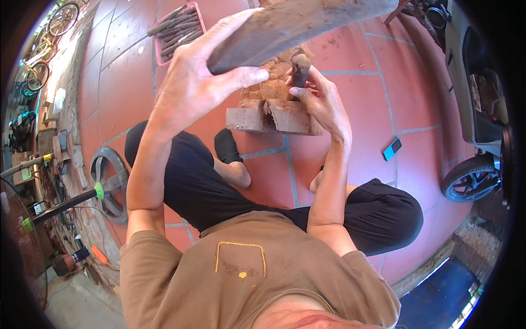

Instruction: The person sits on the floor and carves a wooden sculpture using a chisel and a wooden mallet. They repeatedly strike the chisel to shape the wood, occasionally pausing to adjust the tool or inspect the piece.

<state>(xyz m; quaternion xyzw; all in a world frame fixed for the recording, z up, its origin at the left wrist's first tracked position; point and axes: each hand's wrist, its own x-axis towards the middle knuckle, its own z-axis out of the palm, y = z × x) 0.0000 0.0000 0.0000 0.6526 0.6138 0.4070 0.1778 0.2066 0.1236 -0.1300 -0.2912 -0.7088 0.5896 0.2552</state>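
My left hand (203,82) grips the near end of a long, thick bar of dark wood (296,30), its thumb under the lower edge and its fingers over the top. The bar slants up to the right, above a brown carved wooden block (263,88). Between the thumb and fingers of my right hand (323,101) stands a short, dark wooden tool handle (300,68) with a worn top. It is upright against the block's right side, and its lower end is hidden. The block's near face has a rough notch in the middle.
A pink basket (201,16) of several wooden-handled tools lies at the far left on the red tiled floor (356,104). A blue phone (392,148) lies at the right, near a parked motorbike's wheel (470,178). A fan base (109,183) stands by my left knee.
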